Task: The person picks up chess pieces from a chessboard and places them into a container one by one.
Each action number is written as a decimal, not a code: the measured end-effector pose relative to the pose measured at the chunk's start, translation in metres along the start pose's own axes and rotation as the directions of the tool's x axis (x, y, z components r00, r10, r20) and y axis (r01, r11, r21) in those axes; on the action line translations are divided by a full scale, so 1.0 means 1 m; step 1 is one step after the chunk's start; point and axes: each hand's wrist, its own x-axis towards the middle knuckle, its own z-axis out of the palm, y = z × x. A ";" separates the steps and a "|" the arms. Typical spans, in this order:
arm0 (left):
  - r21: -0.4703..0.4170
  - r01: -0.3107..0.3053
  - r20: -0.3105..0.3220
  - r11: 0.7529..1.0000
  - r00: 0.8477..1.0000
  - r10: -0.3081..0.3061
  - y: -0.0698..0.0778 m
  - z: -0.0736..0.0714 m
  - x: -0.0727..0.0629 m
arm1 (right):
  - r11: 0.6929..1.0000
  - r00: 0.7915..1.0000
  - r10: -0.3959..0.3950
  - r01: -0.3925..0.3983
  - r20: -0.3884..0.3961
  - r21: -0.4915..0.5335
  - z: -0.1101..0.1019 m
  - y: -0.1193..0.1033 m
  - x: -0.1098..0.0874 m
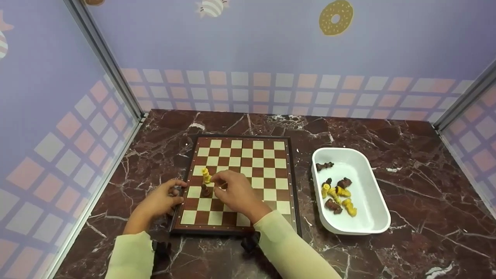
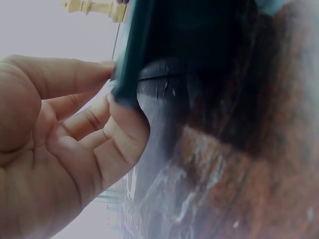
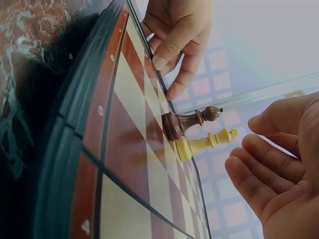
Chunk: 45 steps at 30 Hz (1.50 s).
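Observation:
The chessboard [image 1: 231, 174] lies flat on the dark marble table, its red-brown and cream squares facing up. My left hand [image 1: 159, 199] pinches the board's left edge; in the left wrist view the thumb and fingers [image 2: 124, 124] meet at the dark rim. Standing upright near that side are a yellow king [image 3: 207, 143] and a dark brown bishop [image 3: 192, 121]. My right hand [image 1: 238, 193] hovers over the board just right of both pieces. In the right wrist view its loosely bent fingers [image 3: 269, 169] are apart from the king and hold nothing.
Right of the board stands a white tray [image 1: 374, 193] containing several yellow and dark brown chess pieces, mostly lying on their sides. Patterned panels [image 1: 271, 46] enclose the table at the back and both sides.

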 end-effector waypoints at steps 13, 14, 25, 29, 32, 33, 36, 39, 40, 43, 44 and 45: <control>0.003 0.017 -0.015 1.000 1.000 -0.017 0.001 0.001 -0.003 | 0.999 0.999 0.022 -0.020 0.045 -0.037 0.019 -0.003 0.012; 0.005 0.013 -0.015 1.000 1.000 -0.013 0.002 0.001 -0.003 | 0.999 0.998 0.028 -0.026 0.051 -0.039 0.020 -0.003 0.013; 0.033 0.004 -0.011 0.999 1.000 -0.004 0.001 0.001 -0.002 | 0.997 0.998 0.013 -0.009 0.059 -0.077 0.029 -0.003 0.018; 0.027 -0.002 -0.015 1.000 1.000 0.002 0.000 0.001 -0.003 | 0.995 0.999 -0.003 0.008 0.052 -0.099 0.031 -0.003 0.019; 0.016 0.002 -0.019 1.000 1.000 -0.002 0.001 0.002 -0.002 | 0.993 0.999 -0.009 0.014 0.047 -0.116 0.030 -0.004 0.019; 0.017 0.001 -0.019 1.000 1.000 -0.001 0.001 0.002 -0.002 | 0.992 0.999 -0.010 0.015 0.047 -0.122 0.030 -0.004 0.019; 0.011 0.004 -0.020 1.000 1.000 -0.004 0.001 0.002 -0.003 | 0.991 0.999 -0.012 0.018 0.052 -0.134 0.030 -0.004 0.018; 0.010 0.001 -0.019 1.000 1.000 -0.001 0.001 0.001 -0.003 | 0.990 0.998 -0.011 0.020 0.058 -0.142 0.030 -0.004 0.017; 0.008 0.000 -0.018 1.000 1.000 0.000 0.001 0.002 -0.003 | 0.990 0.998 -0.011 0.019 0.058 -0.142 0.030 -0.004 0.017; 0.008 -0.002 -0.017 1.000 1.000 0.002 0.001 0.002 -0.003 | 0.990 0.998 -0.011 0.019 0.059 -0.142 0.030 -0.004 0.016; 0.009 0.000 -0.017 1.000 1.000 0.000 0.001 0.002 -0.003 | 0.990 0.998 -0.014 0.022 0.058 -0.142 0.030 -0.004 0.015; 0.010 0.001 -0.018 1.000 1.000 -0.001 0.000 0.002 -0.003 | 0.990 0.998 -0.018 0.025 0.056 -0.140 0.030 -0.004 0.015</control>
